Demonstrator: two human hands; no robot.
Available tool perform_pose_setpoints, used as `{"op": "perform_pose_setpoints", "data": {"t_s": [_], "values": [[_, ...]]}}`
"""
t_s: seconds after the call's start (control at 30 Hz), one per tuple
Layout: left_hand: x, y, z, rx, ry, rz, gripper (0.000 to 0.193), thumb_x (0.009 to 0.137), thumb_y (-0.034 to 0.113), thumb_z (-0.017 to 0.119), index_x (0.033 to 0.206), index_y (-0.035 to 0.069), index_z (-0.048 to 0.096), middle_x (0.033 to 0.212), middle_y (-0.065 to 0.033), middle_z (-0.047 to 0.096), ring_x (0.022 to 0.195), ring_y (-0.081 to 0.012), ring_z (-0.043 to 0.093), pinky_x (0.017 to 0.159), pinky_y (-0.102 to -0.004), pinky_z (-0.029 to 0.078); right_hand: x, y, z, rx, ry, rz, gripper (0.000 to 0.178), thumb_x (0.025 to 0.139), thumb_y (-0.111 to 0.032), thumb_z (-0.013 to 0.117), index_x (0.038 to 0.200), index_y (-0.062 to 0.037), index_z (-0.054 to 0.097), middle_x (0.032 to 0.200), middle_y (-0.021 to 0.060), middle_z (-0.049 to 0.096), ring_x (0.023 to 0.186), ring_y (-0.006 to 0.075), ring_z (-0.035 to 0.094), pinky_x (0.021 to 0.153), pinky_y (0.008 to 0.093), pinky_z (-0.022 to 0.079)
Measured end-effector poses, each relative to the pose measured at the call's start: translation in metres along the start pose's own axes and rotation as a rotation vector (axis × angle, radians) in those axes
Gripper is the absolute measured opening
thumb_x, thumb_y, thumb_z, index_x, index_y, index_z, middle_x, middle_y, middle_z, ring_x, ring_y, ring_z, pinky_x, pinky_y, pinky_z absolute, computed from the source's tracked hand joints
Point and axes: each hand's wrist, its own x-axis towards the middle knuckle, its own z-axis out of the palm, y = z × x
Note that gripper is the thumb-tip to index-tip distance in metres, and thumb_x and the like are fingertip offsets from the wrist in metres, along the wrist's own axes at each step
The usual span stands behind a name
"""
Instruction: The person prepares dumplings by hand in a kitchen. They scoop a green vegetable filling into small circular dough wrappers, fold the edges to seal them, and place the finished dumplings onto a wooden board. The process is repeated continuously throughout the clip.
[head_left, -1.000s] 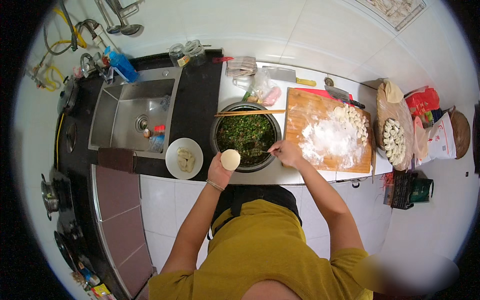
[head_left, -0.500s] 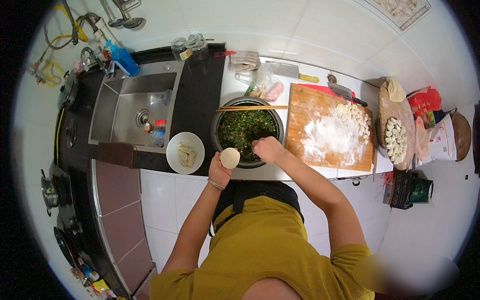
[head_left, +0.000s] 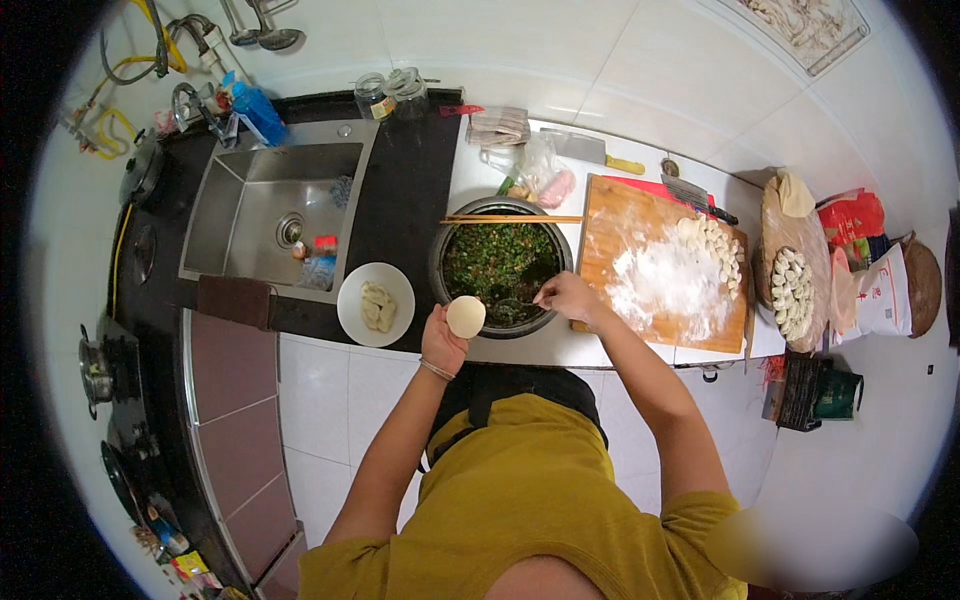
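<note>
My left hand (head_left: 443, 343) holds a round, pale dumpling wrapper (head_left: 466, 317) flat at the near left rim of a dark pot (head_left: 436, 262). Inside the pot is a chopped green filling (head_left: 500, 255) with reddish bits. My right hand (head_left: 571, 297) is closed over the pot's near right rim, pinching the handle of a spoon (head_left: 513, 306) whose bowl lies in the filling. A pair of chopsticks (head_left: 512, 218) rests across the pot's far side. Left of the pot stands a white bowl (head_left: 347, 325) with pale dough pieces (head_left: 377, 307) in it.
To the right lies a floured wooden board (head_left: 605, 215) with small dough pieces (head_left: 722, 245). Beyond it, finished dumplings (head_left: 792, 290) sit on a round tray. Two cleavers (head_left: 580, 147) (head_left: 690, 192) and a plastic bag (head_left: 540, 170) are behind. A sink (head_left: 250, 190) is at left.
My right hand has moved slightly right and back from over the filling, and the spoon now shows in the pot. My left hand keeps the wrapper in nearly the same place.
</note>
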Motion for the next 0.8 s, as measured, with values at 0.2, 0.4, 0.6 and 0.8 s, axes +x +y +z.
{"op": "perform_pose_setpoints", "data": {"t_s": [0.2,0.4,0.6,0.8], "values": [[0.000,0.017,0.023,-0.083,-0.029,-0.057,0.044,0.098,0.036,0.027,0.118,0.003,0.046,0.123,-0.0163,0.052,0.115,-0.0280,0.049,0.100,-0.0401,0.037,-0.007,0.028,-0.011,0.261,0.029,0.164,0.013,0.071,-0.007,0.064,0.081,-0.0047,0.071,0.072,0.0108,0.067,0.067,0.0211,0.063,0.063,0.0336,0.048],[-0.001,0.010,0.009,0.004,0.055,-0.034,0.051,0.097,0.040,0.030,0.125,-0.001,0.041,0.127,-0.0203,0.048,0.117,-0.0301,0.048,0.100,-0.0405,0.038,-0.005,-0.011,0.003,-0.426,0.109,-0.007,0.016,0.072,-0.009,0.060,0.083,-0.0131,0.071,0.086,0.0098,0.067,0.080,0.0302,0.064,0.069,0.0396,0.052],[-0.008,0.007,0.004,0.010,0.020,-0.028,0.041,0.099,0.035,0.024,0.115,0.004,0.046,0.122,-0.0141,0.053,0.114,-0.0271,0.051,0.098,-0.0398,0.039,-0.005,-0.029,0.021,-0.690,-0.011,-0.048,0.017,0.073,-0.010,0.058,0.085,-0.0133,0.070,0.090,0.0097,0.067,0.082,0.0293,0.064,0.072,0.0399,0.052],[-0.008,0.001,-0.001,-0.027,0.000,-0.004,0.041,0.099,0.034,0.024,0.114,0.003,0.047,0.124,-0.0174,0.052,0.115,-0.0277,0.050,0.099,-0.0388,0.040,-0.010,-0.038,0.020,-0.517,-0.058,-0.033,0.019,0.071,-0.007,0.057,0.084,-0.0116,0.071,0.086,0.0123,0.067,0.079,0.0305,0.064,0.073,0.0386,0.052]]}}
